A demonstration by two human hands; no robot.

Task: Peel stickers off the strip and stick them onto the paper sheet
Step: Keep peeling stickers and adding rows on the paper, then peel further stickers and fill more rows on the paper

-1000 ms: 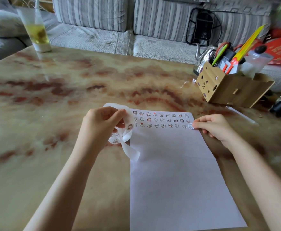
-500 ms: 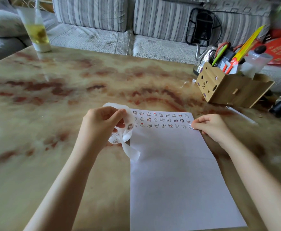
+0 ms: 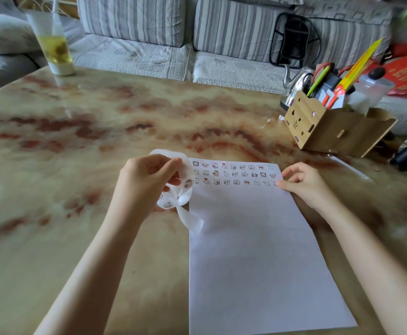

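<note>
The paper sheet lies flat on the desk, three sticker rows along its far edge. Our left hand grips the curled sticker strip just left of the sheet. Our right hand, fingers curled, touches the sheet's right edge at the third row's end; we cannot tell if it pinches anything.

Glossy table of beige stone veined in red-brown, reflecting soft, even light. Behind it, a sofa with grey striped back cushions and a pale quilted seat; a grey pillow lies at far left. A black mesh backrest leans against the sofa. On the table's far left corner, a cup of yellow drink; at right, a wooden box of pens, with a steel kettle just behind.
</note>
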